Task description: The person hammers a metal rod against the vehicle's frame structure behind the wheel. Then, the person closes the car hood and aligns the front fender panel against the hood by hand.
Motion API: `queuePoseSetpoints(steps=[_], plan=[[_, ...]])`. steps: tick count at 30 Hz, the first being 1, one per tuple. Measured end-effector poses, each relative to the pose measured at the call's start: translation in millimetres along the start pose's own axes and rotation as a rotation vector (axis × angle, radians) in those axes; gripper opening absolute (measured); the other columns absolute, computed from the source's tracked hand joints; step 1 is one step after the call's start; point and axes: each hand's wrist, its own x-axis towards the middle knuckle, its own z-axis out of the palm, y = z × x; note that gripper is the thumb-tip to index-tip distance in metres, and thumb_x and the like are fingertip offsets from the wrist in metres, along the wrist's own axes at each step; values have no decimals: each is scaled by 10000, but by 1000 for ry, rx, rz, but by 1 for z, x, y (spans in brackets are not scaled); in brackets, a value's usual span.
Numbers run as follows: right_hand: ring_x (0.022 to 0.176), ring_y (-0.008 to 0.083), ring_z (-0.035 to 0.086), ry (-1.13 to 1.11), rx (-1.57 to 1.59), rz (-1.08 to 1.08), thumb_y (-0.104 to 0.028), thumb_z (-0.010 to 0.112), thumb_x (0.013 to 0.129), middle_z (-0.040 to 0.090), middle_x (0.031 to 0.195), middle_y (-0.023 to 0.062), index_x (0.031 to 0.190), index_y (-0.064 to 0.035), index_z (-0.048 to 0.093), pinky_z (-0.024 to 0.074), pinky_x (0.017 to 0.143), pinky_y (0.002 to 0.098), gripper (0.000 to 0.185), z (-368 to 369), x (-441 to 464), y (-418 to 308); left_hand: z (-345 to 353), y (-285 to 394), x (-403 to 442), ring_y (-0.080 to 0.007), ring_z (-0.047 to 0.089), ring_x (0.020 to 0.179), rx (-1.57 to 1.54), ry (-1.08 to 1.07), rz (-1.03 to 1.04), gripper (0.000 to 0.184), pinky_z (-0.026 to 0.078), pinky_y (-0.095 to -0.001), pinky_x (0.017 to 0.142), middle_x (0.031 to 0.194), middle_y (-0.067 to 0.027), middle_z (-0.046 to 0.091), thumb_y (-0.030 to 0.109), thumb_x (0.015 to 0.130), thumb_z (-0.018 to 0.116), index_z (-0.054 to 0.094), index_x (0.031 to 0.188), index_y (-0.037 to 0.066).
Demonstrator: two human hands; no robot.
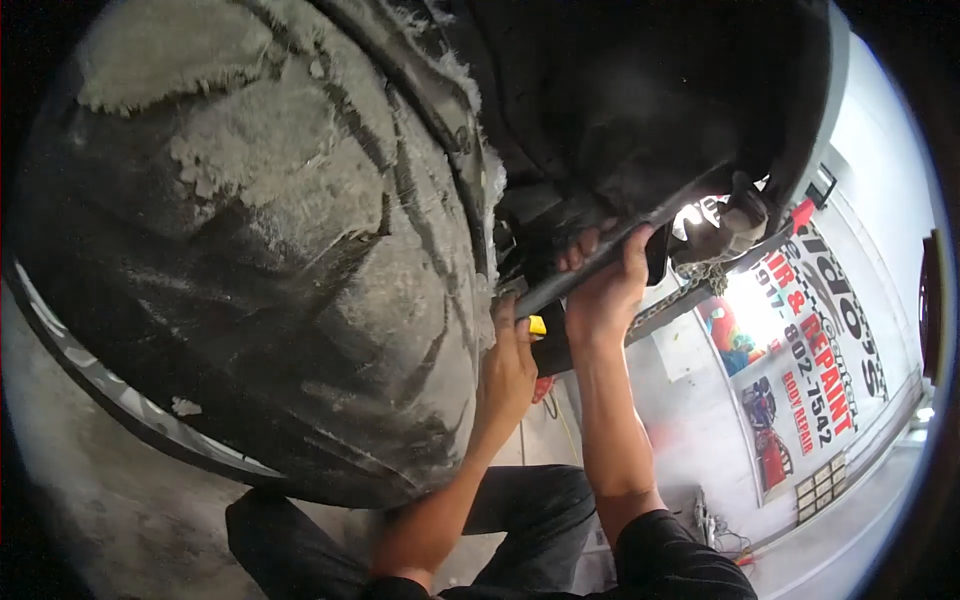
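Observation:
My right hand (608,290) is closed round the edge of a long black strip (580,280) along the underside of a dark vehicle panel. Its fingertips curl over the far side, with the thumb on the near side. Lower and to the left, my left hand (510,365) has its fingers bent near the strip's lower end. A small yellow piece (537,326) shows beside those fingers; its kind is not clear, and the palm is hidden. Close to my left hand bulges a large, dirt-coated tire (330,270) with pale fuzz along its far edge.
A dark wheel-well panel (640,90) hangs overhead. Right of my right hand is a rough metal part (735,225) near a chain (705,275). Beyond hangs a repair shop banner (800,350) on the wall. My bent knees (530,510) are below, above a concrete floor (90,460).

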Motion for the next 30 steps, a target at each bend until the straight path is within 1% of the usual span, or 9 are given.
queuePoseSetpoints(steps=[2,4,6,11,14,18,23,28,30], plan=[[683,192,468,-21,-79,-52,-568,537,1014,476,749,40,1029,-104,546,394,658,358,464,1,1,5,-4,-2,-2,-455,573,1120,-8,-56,-53,374,462,-514,939,1195,-257,594,121,986,589,551,1336,-7],[680,191,472,-78,-49,-72,-569,534,1016,476,744,39,1014,-102,543,397,652,353,467,3,5,3,-8,-5,6,-456,577,1110,0,-54,11,359,463,-513,932,1187,-258,599,121,986,591,563,1316,-17],[685,185,469,-18,-5,-47,-568,527,1020,476,745,35,1011,-106,537,395,645,346,462,3,10,-10,-8,5,11,-457,584,1100,-14,-20,136,353,465,-513,924,1185,-259,606,125,989,591,569,1309,-21],[660,197,494,-2,56,5,-549,501,1039,514,749,63,968,-58,541,429,616,359,497,-9,24,-25,2,13,19,-458,616,1031,-9,-21,177,383,471,-509,916,1103,-261,649,221,997,612,584,1276,-40],[686,199,462,85,96,36,-539,509,1034,478,758,38,1029,-103,546,394,647,359,438,-4,25,-26,2,12,24,-460,626,1000,39,-12,154,410,478,-512,894,1054,-265,663,301,1000,611,605,1213,-49],[666,229,511,48,-6,18,-539,494,1040,529,767,73,1034,-84,543,434,646,391,458,-4,26,-29,11,4,30,-467,630,977,52,-22,110,435,483,-519,862,1037,-278,663,355,1007,594,620,1134,-60],[702,234,605,74,-72,85,-528,467,1058,591,803,96,1104,-58,534,528,673,392,477,-8,19,-32,10,2,24,-488,623,954,68,2,171,421,472,-522,840,1022,-291,655,338,1008,600,614,1110,-70],[692,216,610,15,-44,34,-503,474,1065,599,814,70,1134,-67,539,539,663,369,446,-11,25,-29,11,1,27,-521,597,935,124,-1,196,457,455,-551,821,988,-310,644,385,1016,582,615,1092,-64],[689,206,612,-4,-98,49,-484,474,1070,607,819,67,1141,-69,542,540,659,357,427,-15,25,-31,13,2,30,-511,618,901,206,11,191,416,468,-531,797,941,-291,667,349,1029,569,632,1076,-59]])
